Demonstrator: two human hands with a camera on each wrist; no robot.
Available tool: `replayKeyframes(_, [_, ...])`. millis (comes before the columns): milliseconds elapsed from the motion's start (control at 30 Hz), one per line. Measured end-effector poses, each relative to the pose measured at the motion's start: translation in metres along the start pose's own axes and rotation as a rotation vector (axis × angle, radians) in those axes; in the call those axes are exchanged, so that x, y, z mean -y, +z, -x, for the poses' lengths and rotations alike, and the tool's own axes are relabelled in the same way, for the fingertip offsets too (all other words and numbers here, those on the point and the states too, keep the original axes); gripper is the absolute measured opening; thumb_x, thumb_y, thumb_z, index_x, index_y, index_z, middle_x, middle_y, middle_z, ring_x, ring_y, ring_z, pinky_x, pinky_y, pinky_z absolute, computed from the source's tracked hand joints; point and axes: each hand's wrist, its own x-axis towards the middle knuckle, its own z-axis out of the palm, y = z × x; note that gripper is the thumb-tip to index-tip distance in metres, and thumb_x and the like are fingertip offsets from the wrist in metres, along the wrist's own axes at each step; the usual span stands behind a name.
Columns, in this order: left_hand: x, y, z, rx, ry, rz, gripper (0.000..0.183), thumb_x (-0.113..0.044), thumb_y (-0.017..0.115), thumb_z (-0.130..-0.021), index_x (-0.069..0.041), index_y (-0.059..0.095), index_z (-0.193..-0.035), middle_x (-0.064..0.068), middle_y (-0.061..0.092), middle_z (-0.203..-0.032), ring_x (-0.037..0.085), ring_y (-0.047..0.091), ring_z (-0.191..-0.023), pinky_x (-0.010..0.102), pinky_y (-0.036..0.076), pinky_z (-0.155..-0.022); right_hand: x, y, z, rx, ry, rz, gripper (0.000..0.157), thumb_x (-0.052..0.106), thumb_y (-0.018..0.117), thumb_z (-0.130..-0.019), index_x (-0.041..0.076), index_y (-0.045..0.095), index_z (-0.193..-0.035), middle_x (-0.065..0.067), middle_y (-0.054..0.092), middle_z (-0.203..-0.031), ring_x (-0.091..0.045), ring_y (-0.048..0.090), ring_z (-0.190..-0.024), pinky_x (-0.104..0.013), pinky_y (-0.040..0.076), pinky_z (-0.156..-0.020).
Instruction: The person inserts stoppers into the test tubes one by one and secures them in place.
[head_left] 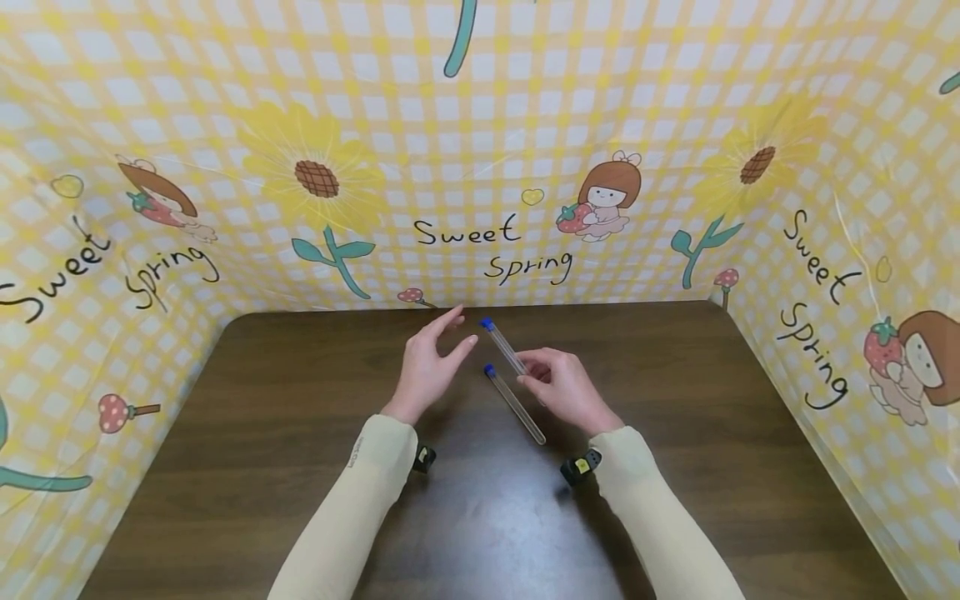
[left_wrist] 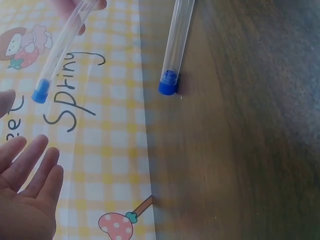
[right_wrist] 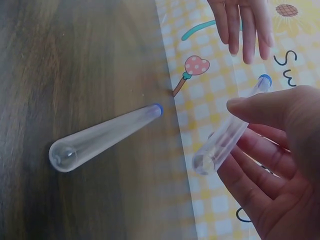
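A clear test tube point(head_left: 504, 347) with a blue stopper is pinched between the thumb and fingers of my right hand point(head_left: 566, 387). It is held above the table, its stoppered end pointing up and to the left. In the right wrist view, the thumb presses on the side of this test tube point(right_wrist: 225, 137) and its rounded end faces the camera. A second test tube point(head_left: 517, 406), also blue-stoppered, lies on the table below. My left hand point(head_left: 431, 367) hovers left of the held tube's stopper point(left_wrist: 41, 91), fingers extended, thumb apart, touching nothing.
The dark wooden table point(head_left: 300, 400) spreads under both arms. A yellow checked cloth point(head_left: 465, 150) printed with flowers and lettering rises behind it and along both sides. Black straps with small devices point(head_left: 581, 468) are on the wrists.
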Motion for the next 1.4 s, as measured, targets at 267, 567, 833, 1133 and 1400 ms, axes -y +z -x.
replayKeyframes(267, [0.006, -0.006, 0.005, 0.006, -0.02, -0.006, 0.054, -0.035, 0.072, -0.097, -0.013, 0.058, -0.145, 0.006, 0.065, -0.133, 0.023, 0.057, -0.124, 0.047, 0.041, -0.107, -0.009, -0.001, 0.003, 0.009, 0.037, -0.002, 0.032, 0.006, 0.077, -0.092, 0.006, 0.071, -0.124, -0.002, 0.07, -0.097, -0.014, 0.067, -0.084, -0.031, 0.057, -0.071])
replayKeyframes(567, [0.011, -0.012, 0.004, 0.013, -0.019, -0.021, 0.053, -0.034, 0.071, -0.098, -0.012, 0.059, -0.144, 0.006, 0.066, -0.132, 0.025, 0.058, -0.121, 0.049, 0.043, -0.104, -0.018, -0.004, 0.005, 0.02, 0.082, 0.019, 0.03, 0.006, 0.077, -0.091, 0.004, 0.071, -0.121, -0.003, 0.068, -0.092, -0.016, 0.064, -0.075, -0.03, 0.055, -0.059])
replayKeyframes(833, [0.013, -0.015, 0.006, 0.032, -0.029, -0.037, 0.053, -0.034, 0.071, -0.098, -0.012, 0.058, -0.144, 0.007, 0.065, -0.133, 0.026, 0.058, -0.121, 0.049, 0.043, -0.105, -0.03, -0.003, 0.006, 0.034, 0.109, 0.103, 0.028, 0.004, 0.077, -0.09, 0.0, 0.073, -0.117, -0.001, 0.068, -0.085, -0.016, 0.062, -0.076, -0.034, 0.054, -0.067])
replayKeyframes(1133, [0.015, -0.02, 0.005, 0.035, -0.013, -0.076, 0.053, -0.031, 0.071, -0.098, -0.008, 0.058, -0.144, 0.008, 0.063, -0.135, 0.028, 0.059, -0.121, 0.049, 0.044, -0.104, -0.046, -0.001, 0.005, 0.076, 0.198, 0.146, 0.029, 0.006, 0.078, -0.089, -0.001, 0.072, -0.117, -0.001, 0.063, -0.076, -0.015, 0.057, -0.058, -0.031, 0.051, -0.053])
replayKeyframes(1400, [0.015, -0.022, 0.004, 0.039, -0.006, -0.074, 0.052, -0.031, 0.071, -0.098, -0.008, 0.058, -0.143, 0.008, 0.064, -0.134, 0.028, 0.059, -0.12, 0.048, 0.045, -0.103, -0.049, -0.002, 0.004, 0.094, 0.202, 0.182, 0.028, 0.007, 0.08, -0.088, 0.0, 0.074, -0.114, 0.0, 0.062, -0.076, -0.016, 0.056, -0.062, -0.031, 0.05, -0.057])
